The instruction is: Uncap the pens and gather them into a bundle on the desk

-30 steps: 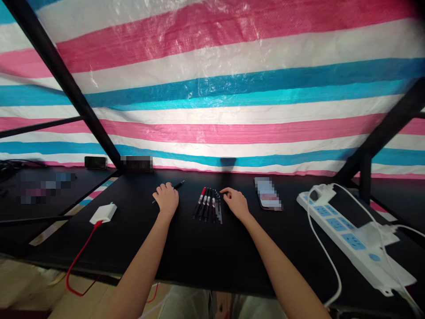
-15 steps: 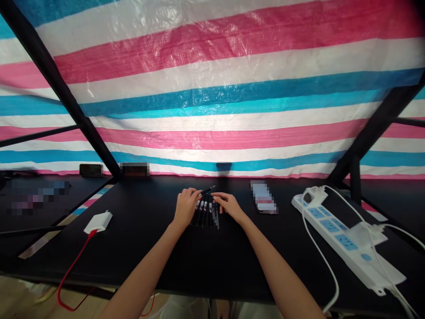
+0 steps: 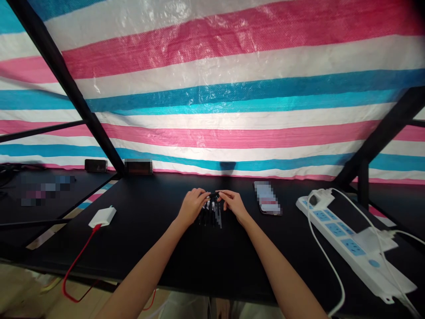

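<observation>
Between my hands is a slim black pen [image 3: 214,195], held level just above the tabletop. My left hand [image 3: 193,205] is closed on its left end. At the other end the fingertips of my right hand [image 3: 234,205] pinch it, thumb and index finger together. Below the pen, several dark pens [image 3: 210,215] with pale markings lie side by side on the black table [image 3: 212,257]. Their upper ends are partly hidden by my fingers. A few greyish, translucent sticks [image 3: 218,217] lie at the right side of this row.
On the right are a phone [image 3: 267,198] and a white power strip [image 3: 352,248] with plugs and cables. A white charger [image 3: 102,217] with a red cable lies left. Dark devices [image 3: 96,165] lean at the back, before a striped tarp [image 3: 212,97] and black frame bars [image 3: 66,79].
My right hand has come up to the pen and taken its right end. The pen, earlier tilted up in my left hand, is now nearly level. The view has shifted slightly.
</observation>
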A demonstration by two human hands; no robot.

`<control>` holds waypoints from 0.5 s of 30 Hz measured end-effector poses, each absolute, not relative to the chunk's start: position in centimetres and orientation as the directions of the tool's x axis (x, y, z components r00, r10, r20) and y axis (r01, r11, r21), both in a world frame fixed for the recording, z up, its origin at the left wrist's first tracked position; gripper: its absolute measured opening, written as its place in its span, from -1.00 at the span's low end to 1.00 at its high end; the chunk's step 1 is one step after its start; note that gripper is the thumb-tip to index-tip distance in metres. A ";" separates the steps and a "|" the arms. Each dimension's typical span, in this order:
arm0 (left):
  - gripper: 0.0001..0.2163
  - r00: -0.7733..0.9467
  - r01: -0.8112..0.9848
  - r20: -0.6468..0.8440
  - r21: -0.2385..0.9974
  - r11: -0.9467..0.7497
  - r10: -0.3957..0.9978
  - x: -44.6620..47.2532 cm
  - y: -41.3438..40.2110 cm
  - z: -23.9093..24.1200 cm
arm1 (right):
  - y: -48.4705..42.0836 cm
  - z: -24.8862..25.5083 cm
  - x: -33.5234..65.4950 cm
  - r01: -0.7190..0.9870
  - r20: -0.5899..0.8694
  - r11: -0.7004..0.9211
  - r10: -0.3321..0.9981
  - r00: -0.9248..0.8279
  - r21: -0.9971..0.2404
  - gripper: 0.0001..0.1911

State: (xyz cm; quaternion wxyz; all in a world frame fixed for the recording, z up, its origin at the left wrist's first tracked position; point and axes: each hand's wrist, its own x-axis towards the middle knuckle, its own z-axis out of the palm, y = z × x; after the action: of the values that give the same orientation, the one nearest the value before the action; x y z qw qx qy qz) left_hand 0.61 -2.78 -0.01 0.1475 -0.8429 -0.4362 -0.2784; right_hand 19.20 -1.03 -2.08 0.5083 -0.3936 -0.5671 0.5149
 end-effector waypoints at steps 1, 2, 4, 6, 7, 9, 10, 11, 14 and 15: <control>-0.74 0.478 0.808 0.593 -0.008 -0.590 0.647 0.7 -2.8 -0.1 | -1.1 -2.0 19.2 -0.087 0.177 0.164 0.970 -0.164 -0.983 -0.61; -0.74 0.485 0.802 0.594 -0.008 -0.597 0.642 0.7 -2.7 -0.1 | -1.1 -1.9 19.2 -0.094 0.179 0.165 0.972 -0.156 -0.982 -0.62; -0.74 0.488 0.797 0.600 -0.010 -0.604 0.634 0.7 -2.7 -0.1 | -1.2 -1.7 19.2 -0.105 0.176 0.163 0.974 -0.140 -0.981 -0.63; -0.74 0.487 0.795 0.607 -0.012 -0.606 0.628 0.7 -2.7 0.0 | -1.3 -1.6 19.2 -0.112 0.184 0.170 0.975 -0.127 -0.979 -0.64; -0.74 0.485 0.796 0.609 -0.010 -0.606 0.627 0.6 -2.7 0.0 | -1.4 -1.5 19.2 -0.111 0.192 0.179 0.974 -0.117 -0.978 -0.64; -0.75 0.481 0.794 0.613 -0.002 -0.607 0.627 0.6 -2.8 0.1 | -1.6 -1.3 19.2 -0.097 0.212 0.203 0.973 -0.089 -0.974 -0.65; -0.75 0.480 0.792 0.614 0.003 -0.610 0.626 0.6 -2.8 0.0 | -1.6 -1.2 19.2 -0.088 0.221 0.215 0.972 -0.077 -0.973 -0.66; -0.75 0.481 0.789 0.614 0.008 -0.614 0.626 0.7 -2.7 0.0 | -1.7 -1.1 19.2 -0.082 0.231 0.225 0.971 -0.065 -0.971 -0.66; -0.76 0.476 0.790 0.607 0.024 -0.613 0.637 0.7 -2.7 -0.2 | -1.7 -0.8 19.3 -0.098 0.252 0.250 0.968 -0.005 -0.963 -0.68; -0.76 0.466 0.797 0.606 0.029 -0.604 0.644 0.6 -2.7 -0.2 | -1.6 -0.8 19.4 -0.113 0.251 0.253 0.967 0.031 -0.961 -0.68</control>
State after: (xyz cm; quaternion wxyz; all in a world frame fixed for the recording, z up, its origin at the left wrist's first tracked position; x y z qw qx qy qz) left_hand 0.64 -2.66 -0.16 0.1301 -0.8463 -0.4258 -0.2926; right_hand 19.44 -1.63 -0.79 0.5919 -0.4065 -0.5256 0.4563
